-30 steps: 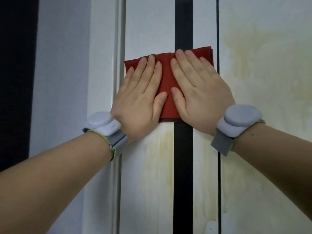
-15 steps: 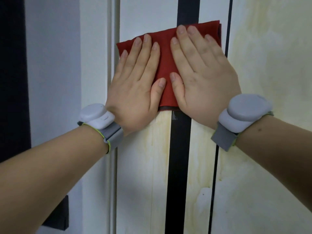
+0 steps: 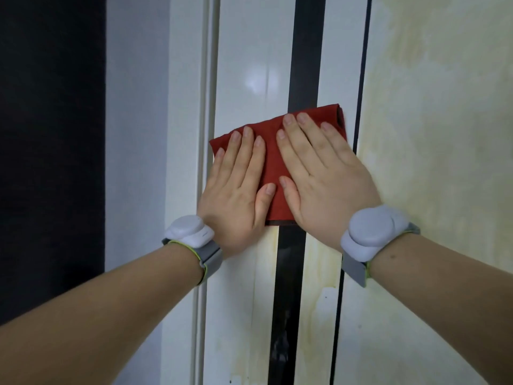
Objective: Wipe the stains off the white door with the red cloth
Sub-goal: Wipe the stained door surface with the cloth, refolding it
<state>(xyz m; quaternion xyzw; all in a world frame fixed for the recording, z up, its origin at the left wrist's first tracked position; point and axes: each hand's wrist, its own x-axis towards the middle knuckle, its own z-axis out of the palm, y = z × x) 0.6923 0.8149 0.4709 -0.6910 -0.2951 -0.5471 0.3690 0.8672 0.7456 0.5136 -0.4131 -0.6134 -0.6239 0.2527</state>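
Note:
A folded red cloth (image 3: 273,165) lies flat against the white door (image 3: 249,65), across its black vertical stripe (image 3: 305,51). My left hand (image 3: 236,198) presses on the cloth's left half, palm flat with the fingers pointing up. My right hand (image 3: 327,184) presses on its right half in the same way. Much of the cloth is hidden under the hands. Yellowish stains (image 3: 319,262) run down the door just below the cloth. The glossy panel above the cloth looks white.
A wider panel (image 3: 433,112) to the right, past a thin black line, carries large yellowish blotches. The door frame (image 3: 205,107) runs down the left. Beyond it are a pale wall (image 3: 136,134) and a dark area (image 3: 50,134). Both wrists wear grey bands.
Both hands have slid the cloth down the door, side by side. The stains' top edge stays just under the cloth's lower edge. The view has shifted, showing more white door above.

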